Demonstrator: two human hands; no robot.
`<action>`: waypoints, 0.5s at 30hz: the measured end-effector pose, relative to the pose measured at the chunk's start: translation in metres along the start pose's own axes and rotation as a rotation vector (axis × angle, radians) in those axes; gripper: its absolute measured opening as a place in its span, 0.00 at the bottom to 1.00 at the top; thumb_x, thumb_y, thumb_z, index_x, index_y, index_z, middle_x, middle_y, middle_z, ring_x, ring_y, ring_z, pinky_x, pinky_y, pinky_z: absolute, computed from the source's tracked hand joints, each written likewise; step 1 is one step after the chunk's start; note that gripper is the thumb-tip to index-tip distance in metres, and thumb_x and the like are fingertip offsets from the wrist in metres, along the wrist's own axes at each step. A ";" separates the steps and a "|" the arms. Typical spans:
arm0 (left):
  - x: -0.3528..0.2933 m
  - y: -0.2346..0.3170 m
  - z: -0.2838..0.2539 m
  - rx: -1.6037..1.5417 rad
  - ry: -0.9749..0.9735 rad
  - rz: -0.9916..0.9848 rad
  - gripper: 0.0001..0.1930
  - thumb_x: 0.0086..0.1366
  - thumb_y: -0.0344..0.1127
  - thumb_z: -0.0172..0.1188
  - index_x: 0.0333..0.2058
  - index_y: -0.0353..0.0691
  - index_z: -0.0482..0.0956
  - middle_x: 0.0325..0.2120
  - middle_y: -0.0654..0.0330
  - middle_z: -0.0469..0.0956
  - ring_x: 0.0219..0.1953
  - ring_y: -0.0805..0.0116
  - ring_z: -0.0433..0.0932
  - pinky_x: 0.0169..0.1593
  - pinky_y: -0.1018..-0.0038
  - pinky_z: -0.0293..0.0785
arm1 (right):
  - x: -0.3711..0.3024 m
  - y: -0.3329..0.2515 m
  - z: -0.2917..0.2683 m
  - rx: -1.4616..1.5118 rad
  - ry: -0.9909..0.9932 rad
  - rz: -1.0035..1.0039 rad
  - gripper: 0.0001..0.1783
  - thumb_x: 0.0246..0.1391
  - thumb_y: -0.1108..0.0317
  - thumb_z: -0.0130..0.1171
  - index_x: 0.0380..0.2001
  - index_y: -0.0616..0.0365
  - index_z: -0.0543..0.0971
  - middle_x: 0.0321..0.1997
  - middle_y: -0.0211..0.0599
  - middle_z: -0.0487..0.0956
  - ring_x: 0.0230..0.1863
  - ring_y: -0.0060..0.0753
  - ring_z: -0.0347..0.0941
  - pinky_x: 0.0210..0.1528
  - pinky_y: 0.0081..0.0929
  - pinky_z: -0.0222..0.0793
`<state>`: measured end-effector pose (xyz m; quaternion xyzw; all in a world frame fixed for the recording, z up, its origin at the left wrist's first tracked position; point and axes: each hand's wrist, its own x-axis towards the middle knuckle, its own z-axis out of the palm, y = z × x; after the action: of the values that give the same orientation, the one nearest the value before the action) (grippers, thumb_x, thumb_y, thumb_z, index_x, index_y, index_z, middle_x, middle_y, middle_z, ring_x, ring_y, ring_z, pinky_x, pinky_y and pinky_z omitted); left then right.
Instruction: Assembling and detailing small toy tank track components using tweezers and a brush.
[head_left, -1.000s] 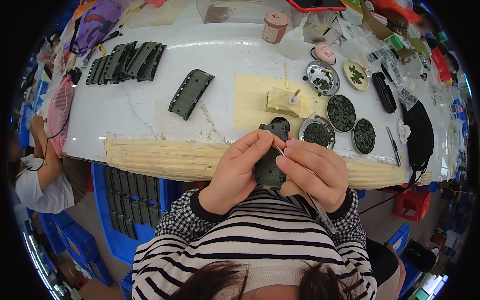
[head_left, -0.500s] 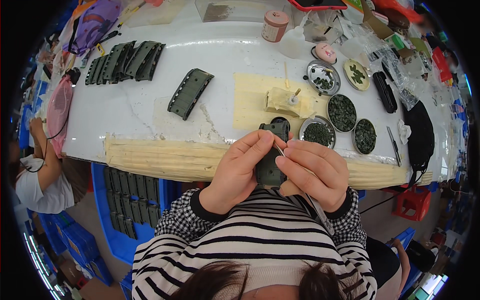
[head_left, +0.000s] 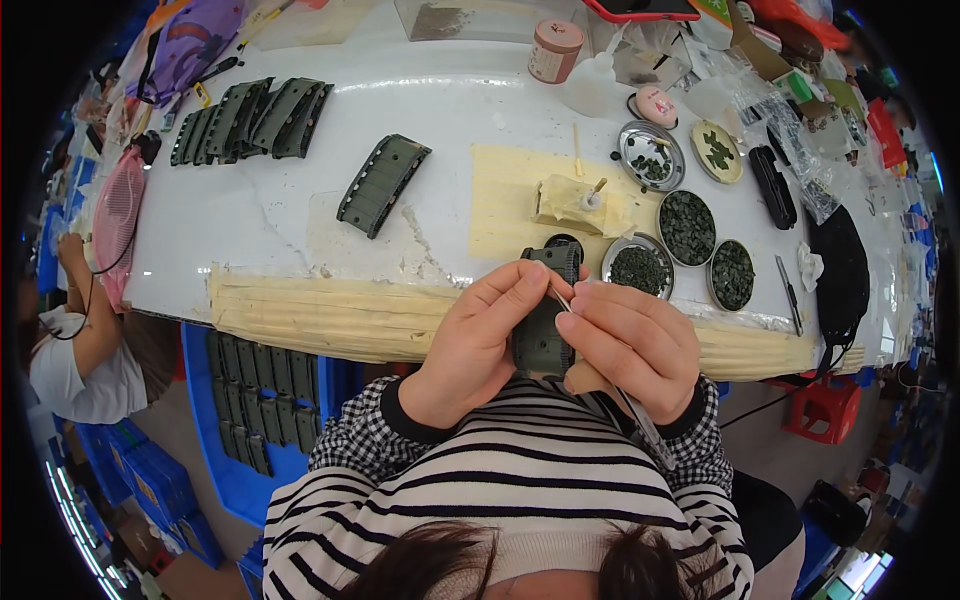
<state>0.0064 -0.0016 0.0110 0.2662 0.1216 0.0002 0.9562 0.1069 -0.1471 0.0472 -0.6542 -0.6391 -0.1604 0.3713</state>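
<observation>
A dark green, curved plastic part (head_left: 540, 345) stands upright between my hands, close to the table's front edge. My left hand (head_left: 478, 338) is closed on its left side, thumb and forefinger pinched near its upper half. Closed round a slim metal tool that looks like tweezers (head_left: 645, 430), my right hand (head_left: 640, 350) has its fingertips against the part's right side. The tool's tip meets my left fingertips; any tiny piece there is too small to make out. Just beyond are a tin of small dark green pieces (head_left: 638, 270) and a tape-covered block (head_left: 580, 205) with a short peg.
More green parts lie singly (head_left: 383, 187) and in a row (head_left: 250, 120) on the table. Further tins of green pieces (head_left: 687, 228) stand right, by a knife-like tool (head_left: 788, 295) and black cloth (head_left: 838, 270). A blue crate (head_left: 205, 400) of parts sits below left; a person (head_left: 85, 350) is beyond.
Both hands keep nearly the same hold on the green part and the tool. The table's things appear shifted very slightly in the picture.
</observation>
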 end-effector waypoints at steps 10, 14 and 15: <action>0.000 -0.002 0.000 0.018 0.034 -0.002 0.13 0.73 0.40 0.47 0.39 0.36 0.76 0.35 0.63 0.77 0.38 0.79 0.75 0.43 0.80 0.74 | 0.002 0.000 0.001 -0.014 -0.004 -0.005 0.20 0.46 0.59 0.66 0.36 0.65 0.81 0.35 0.40 0.79 0.37 0.41 0.79 0.35 0.29 0.79; 0.001 -0.002 0.000 0.022 0.041 -0.012 0.14 0.73 0.40 0.47 0.39 0.36 0.76 0.36 0.63 0.77 0.38 0.79 0.75 0.43 0.80 0.74 | 0.002 0.001 0.001 -0.029 -0.006 -0.010 0.20 0.46 0.59 0.66 0.36 0.64 0.81 0.35 0.40 0.79 0.37 0.41 0.79 0.35 0.29 0.79; 0.001 -0.001 0.000 0.023 0.040 -0.014 0.14 0.73 0.40 0.47 0.39 0.36 0.76 0.36 0.63 0.77 0.38 0.79 0.75 0.43 0.80 0.74 | 0.002 0.001 0.001 -0.027 -0.003 -0.008 0.20 0.45 0.59 0.66 0.36 0.64 0.81 0.35 0.40 0.79 0.37 0.41 0.79 0.35 0.29 0.79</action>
<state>0.0073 -0.0028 0.0104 0.2761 0.1424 -0.0023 0.9505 0.1078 -0.1451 0.0478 -0.6568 -0.6401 -0.1697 0.3607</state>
